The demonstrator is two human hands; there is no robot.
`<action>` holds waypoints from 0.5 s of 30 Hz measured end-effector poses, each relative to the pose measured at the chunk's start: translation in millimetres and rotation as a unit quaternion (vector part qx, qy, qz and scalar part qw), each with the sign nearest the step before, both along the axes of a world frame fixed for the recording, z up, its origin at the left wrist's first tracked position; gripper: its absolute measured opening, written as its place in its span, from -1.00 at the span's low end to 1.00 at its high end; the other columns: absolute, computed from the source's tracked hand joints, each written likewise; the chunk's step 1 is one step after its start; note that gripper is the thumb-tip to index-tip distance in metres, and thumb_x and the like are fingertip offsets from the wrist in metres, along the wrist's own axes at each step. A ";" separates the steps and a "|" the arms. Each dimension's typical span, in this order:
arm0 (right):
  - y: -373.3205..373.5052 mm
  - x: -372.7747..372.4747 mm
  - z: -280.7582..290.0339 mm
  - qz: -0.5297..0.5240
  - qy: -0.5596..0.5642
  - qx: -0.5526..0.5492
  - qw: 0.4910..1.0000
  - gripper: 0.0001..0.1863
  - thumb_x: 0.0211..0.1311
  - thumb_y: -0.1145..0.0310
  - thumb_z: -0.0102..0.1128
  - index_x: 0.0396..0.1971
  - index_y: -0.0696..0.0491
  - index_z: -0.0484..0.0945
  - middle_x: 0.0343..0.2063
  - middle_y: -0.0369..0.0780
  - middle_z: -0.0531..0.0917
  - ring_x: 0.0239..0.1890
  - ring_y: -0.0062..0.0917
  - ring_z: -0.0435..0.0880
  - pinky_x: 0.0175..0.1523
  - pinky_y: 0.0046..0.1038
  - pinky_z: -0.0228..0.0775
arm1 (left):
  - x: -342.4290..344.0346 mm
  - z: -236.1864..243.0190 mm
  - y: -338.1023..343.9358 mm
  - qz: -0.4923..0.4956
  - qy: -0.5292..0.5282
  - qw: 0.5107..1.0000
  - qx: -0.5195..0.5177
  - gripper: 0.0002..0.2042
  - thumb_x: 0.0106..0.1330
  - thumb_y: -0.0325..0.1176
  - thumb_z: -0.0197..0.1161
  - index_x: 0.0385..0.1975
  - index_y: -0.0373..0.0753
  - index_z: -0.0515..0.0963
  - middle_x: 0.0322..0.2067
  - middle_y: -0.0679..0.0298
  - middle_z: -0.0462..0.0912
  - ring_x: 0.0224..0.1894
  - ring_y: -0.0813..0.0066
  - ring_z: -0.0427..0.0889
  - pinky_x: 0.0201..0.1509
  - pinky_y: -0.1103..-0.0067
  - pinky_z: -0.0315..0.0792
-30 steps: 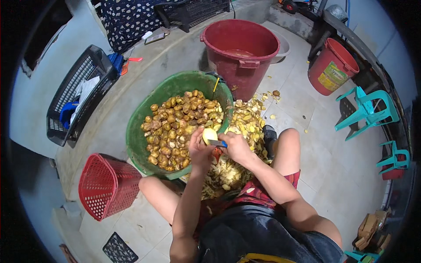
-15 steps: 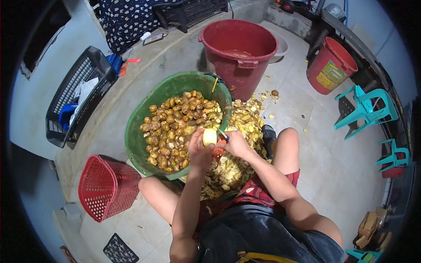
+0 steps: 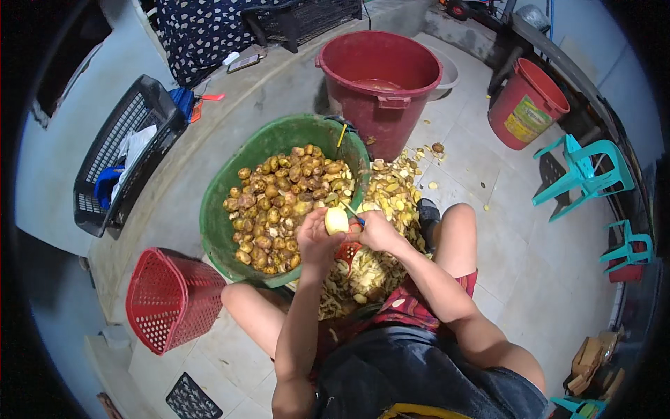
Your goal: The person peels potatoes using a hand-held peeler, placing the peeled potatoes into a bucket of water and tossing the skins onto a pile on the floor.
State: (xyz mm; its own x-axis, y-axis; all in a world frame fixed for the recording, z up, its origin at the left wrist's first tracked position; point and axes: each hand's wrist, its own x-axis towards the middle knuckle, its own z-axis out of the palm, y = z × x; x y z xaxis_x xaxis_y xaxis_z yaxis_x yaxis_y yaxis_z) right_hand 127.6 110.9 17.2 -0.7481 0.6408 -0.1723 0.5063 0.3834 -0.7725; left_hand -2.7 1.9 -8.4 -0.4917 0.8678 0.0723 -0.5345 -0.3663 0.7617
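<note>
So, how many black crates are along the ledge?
2: a left crate with a white cloth inside, and a top crate right of the patterned cloth. More may be hidden.

Open air over green tub (image 3: 216,204), red bin (image 3: 370,124) obstructing beyond

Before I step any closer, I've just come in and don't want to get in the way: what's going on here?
A person's left hand holds a pale yellow, peeled potato, while the right hand grips a blue-handled knife close beside it. Unpeeled potatoes fill much of the green tub in front. Peelings lie heaped between the person's legs.
</note>
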 end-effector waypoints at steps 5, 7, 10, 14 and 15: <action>-11.2 3.5 12.1 0.001 0.074 0.075 0.994 -0.68 -0.01 0.34 0.41 -0.23 0.14 0.65 -0.37 -0.01 0.68 -0.27 -0.16 0.67 -0.11 -0.29 0.51 | 1.0 1.1 2.2 0.017 -0.076 0.997 0.005 -0.41 -0.03 -0.75 0.33 0.07 -0.34 0.31 -0.03 0.14 0.47 -0.02 0.35 0.56 0.07 0.47 0.54; -14.2 5.4 1.0 0.028 0.118 0.168 0.978 -0.63 -0.01 0.40 0.37 -0.13 0.09 0.63 -0.34 -0.05 0.68 -0.29 -0.16 0.67 -0.12 -0.26 0.54 | 1.9 2.1 -0.3 0.016 -0.090 0.996 0.014 -0.41 -0.01 -0.75 0.31 0.07 -0.32 0.30 -0.03 0.14 0.46 -0.02 0.35 0.56 0.04 0.47 0.56; -19.6 6.0 9.1 0.015 0.057 0.218 0.974 -0.53 -0.07 0.42 0.36 -0.04 0.01 0.58 -0.34 -0.09 0.64 -0.31 -0.14 0.66 -0.16 -0.24 0.55 | 5.7 5.0 -1.7 0.010 -0.100 0.995 0.015 -0.42 0.02 -0.74 0.29 0.08 -0.29 0.29 -0.04 0.15 0.45 -0.03 0.33 0.56 -0.02 0.45 0.59; -14.3 3.8 5.0 -0.010 0.023 0.205 0.979 -0.60 -0.05 0.38 0.39 -0.12 0.02 0.61 -0.34 -0.07 0.66 -0.30 -0.16 0.67 -0.13 -0.27 0.53 | 9.0 -1.6 0.9 0.013 -0.074 0.997 0.021 -0.43 0.06 -0.71 0.28 0.09 -0.26 0.27 -0.03 0.17 0.43 -0.06 0.33 0.57 -0.08 0.45 0.61; -7.8 3.9 -7.9 -0.007 0.011 0.092 0.996 -0.64 -0.04 0.35 0.40 -0.16 0.04 0.63 -0.35 -0.06 0.67 -0.30 -0.18 0.68 -0.12 -0.29 0.52 | 10.2 -3.7 -1.2 0.012 -0.074 0.997 0.021 -0.43 0.06 -0.71 0.28 0.09 -0.26 0.27 -0.03 0.17 0.43 -0.06 0.33 0.57 -0.08 0.45 0.61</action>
State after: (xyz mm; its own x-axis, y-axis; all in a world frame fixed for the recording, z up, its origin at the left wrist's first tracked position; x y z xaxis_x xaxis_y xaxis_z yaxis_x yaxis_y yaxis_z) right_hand 131.5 103.1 9.3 -0.7412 0.6704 -0.0347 0.4958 0.5118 -0.7016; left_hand 7.4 0.7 -12.1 -0.5201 0.8534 0.0344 -0.6302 -0.4106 0.6590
